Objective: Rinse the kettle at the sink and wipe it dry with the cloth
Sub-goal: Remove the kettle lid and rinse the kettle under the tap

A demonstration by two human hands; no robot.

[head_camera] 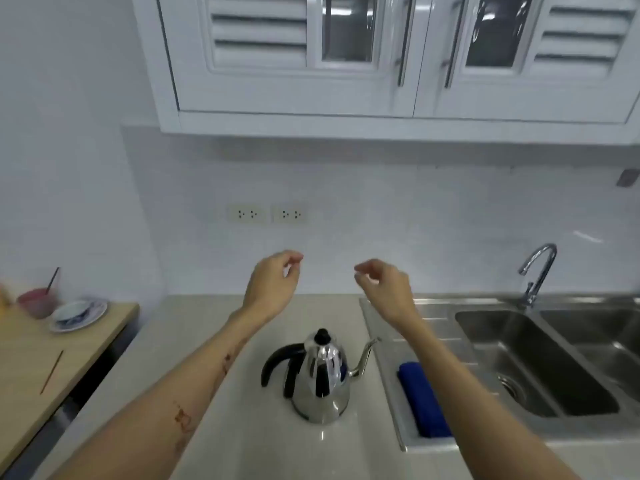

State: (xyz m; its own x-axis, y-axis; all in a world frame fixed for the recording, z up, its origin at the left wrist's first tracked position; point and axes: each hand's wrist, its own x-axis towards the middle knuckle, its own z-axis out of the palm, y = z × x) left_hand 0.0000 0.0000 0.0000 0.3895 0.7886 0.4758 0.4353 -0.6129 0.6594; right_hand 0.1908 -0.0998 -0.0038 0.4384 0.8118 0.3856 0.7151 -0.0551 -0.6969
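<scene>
A shiny steel kettle (322, 379) with a black handle, black lid knob and thin gooseneck spout stands upright on the pale counter (242, 427). A folded blue cloth (420, 400) lies to its right on the sink's draining board. The steel sink (526, 368) has two basins and a curved tap (538, 271) behind them. My left hand (273, 282) and my right hand (384, 289) hover above and beyond the kettle, fingers loosely curled, holding nothing and touching nothing.
A wooden table (45, 362) at the left carries a plate with a bowl (78, 313), a pink cup (36, 301) and a thin stick. Two wall sockets (266, 213) sit above the counter. White wall cabinets (381, 64) hang overhead.
</scene>
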